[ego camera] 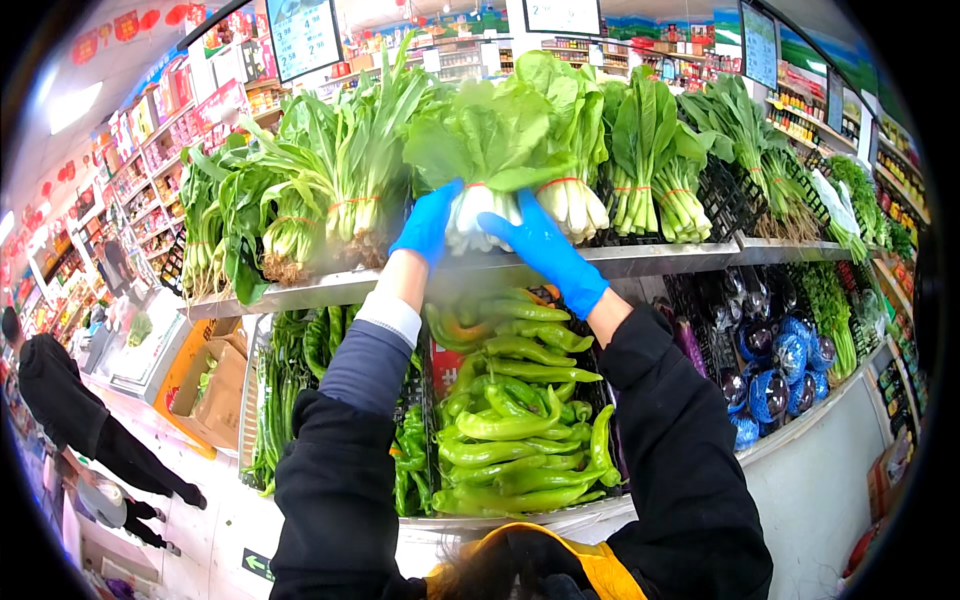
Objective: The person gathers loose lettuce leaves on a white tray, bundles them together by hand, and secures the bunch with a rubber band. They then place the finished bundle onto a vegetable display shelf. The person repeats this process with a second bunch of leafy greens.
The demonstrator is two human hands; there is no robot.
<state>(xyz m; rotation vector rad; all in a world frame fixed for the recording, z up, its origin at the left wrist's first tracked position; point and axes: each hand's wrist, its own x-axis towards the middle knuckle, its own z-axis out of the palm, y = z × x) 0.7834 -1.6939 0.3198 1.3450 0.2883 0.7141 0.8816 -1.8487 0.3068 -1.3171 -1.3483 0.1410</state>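
Observation:
Both my hands wear blue gloves and reach to the upper shelf. Between them is a bundle of leafy greens (487, 139) with white stalks and a red band. My left hand (429, 225) is at the left side of the stalks. My right hand (559, 251) is on the right side, its thumb across the front of the stalks. A similar white-stalked bundle (574, 206) stands just right of it. Left of my hands is a bundle of long-leaved greens (356, 172) with roots showing. Below my forearms lie long green peppers (517, 420).
A metal shelf edge (660, 260) runs below the greens. Netted eggplants (769, 394) lie at lower right, thin green peppers (281, 390) at lower left. Price screens (304, 37) hang above. At left are a cardboard box (214, 394) and a person in black (67, 397).

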